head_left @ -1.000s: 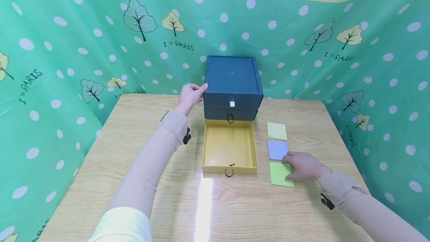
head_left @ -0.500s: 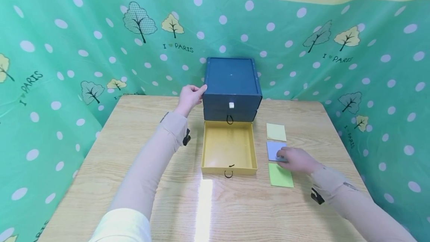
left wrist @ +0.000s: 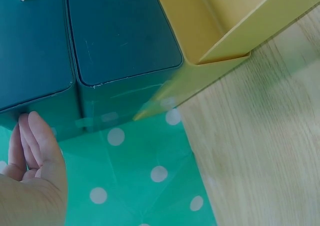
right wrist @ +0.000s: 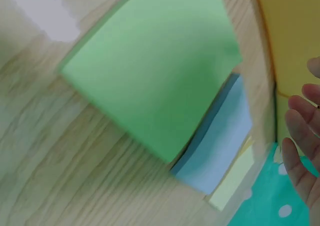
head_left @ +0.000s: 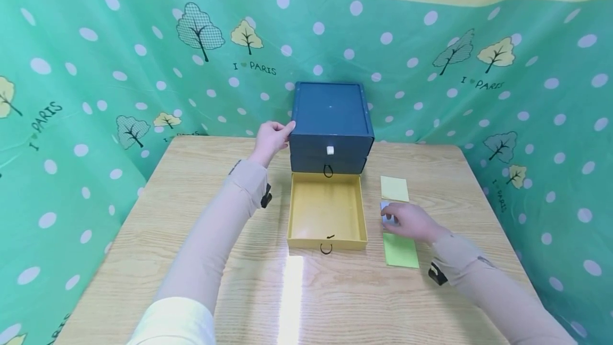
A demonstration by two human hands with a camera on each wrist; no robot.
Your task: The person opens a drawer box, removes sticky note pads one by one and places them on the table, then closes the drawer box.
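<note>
My left hand rests at the left side of a navy drawer box, its fingertips against the side wall in the left wrist view. Below the navy tiers, a yellow drawer stands pulled out with nothing in it. My right hand hovers over a blue sticky-note pad and hides much of it in the head view. In the right wrist view its fingers are loosely bent, with nothing between them. A green sticky-note pad lies nearer me, and a pale yellow one lies farther off.
All this stands on a wooden table. Behind and beside it hangs a green dotted cloth. A white knob and a dark loop pull stick out from the navy fronts.
My right hand has moved left and slightly away from me, off the green pad and over the blue one. The left hand has stayed at the box.
</note>
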